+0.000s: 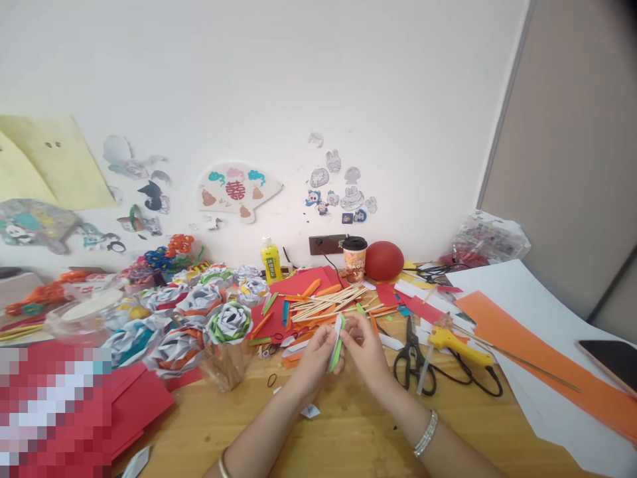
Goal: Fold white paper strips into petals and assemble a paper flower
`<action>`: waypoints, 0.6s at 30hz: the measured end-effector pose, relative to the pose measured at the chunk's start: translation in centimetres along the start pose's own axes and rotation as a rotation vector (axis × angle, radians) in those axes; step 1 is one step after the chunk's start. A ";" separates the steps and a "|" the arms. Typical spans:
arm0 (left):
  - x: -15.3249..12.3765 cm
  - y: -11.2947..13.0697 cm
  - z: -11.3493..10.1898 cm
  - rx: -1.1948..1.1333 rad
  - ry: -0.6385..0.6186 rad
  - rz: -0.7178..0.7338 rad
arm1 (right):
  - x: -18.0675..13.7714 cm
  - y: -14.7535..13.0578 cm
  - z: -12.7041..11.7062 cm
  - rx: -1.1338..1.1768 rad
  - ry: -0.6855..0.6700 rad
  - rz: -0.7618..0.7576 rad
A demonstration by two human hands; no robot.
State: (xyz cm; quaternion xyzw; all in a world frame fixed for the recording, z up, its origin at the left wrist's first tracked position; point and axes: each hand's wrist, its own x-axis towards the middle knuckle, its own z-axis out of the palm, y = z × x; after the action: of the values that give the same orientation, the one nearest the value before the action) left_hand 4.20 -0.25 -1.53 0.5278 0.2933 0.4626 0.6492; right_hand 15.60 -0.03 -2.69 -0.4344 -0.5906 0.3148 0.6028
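The fingers (328,335) of the left hand (314,350) pinch a folded green-and-white paper strip (335,354) from its left side, and those of the right hand (367,350) are closed on its upper right edge. I see the strip tilted between the 2 hands, held above the wooden surface (343,441) near the middle of my head view. A bangle (224,464) circles the left wrist; a silvery bracelet (426,435) circles the right.

Just right of the right hand I have black-handled scissors (411,345) lying blades away, with a yellow glue gun (460,346) beside them — its black cable loops over the surface. Beyond the hands lies a criss-cross pile of pale wooden sticks (326,303) among scraps of red and orange paper.

Along the wall I make out a yellow-labelled bottle (271,262), a paper cup (355,262) with a black lid, and a red balloon (385,261) next to the cup. To the left, paper flowers (176,348) crowd together; a green-edged 1 shows directly above a clear plastic cup (223,366). Red paper sheets (142,401) lie at near left — a long orange sheet (507,332) rests on white paper (527,405) at right, with a phone (611,362) at the far right edge.
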 end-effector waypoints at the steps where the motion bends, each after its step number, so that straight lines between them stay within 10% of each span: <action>1: 0.0 0.0 0.0 -0.017 -0.003 -0.010 | 0.1 0.1 -0.1 0.012 -0.010 0.000; 18: 0.2 -0.2 -0.8 -0.030 -0.084 0.002 | 0.9 -0.3 -1.6 -0.037 -0.197 -0.154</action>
State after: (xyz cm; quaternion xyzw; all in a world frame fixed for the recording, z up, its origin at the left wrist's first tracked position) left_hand 3.63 0.22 -1.96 0.5371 0.2583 0.4453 0.6682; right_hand 17.23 0.46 -1.91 -0.3659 -0.6843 0.2980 0.5560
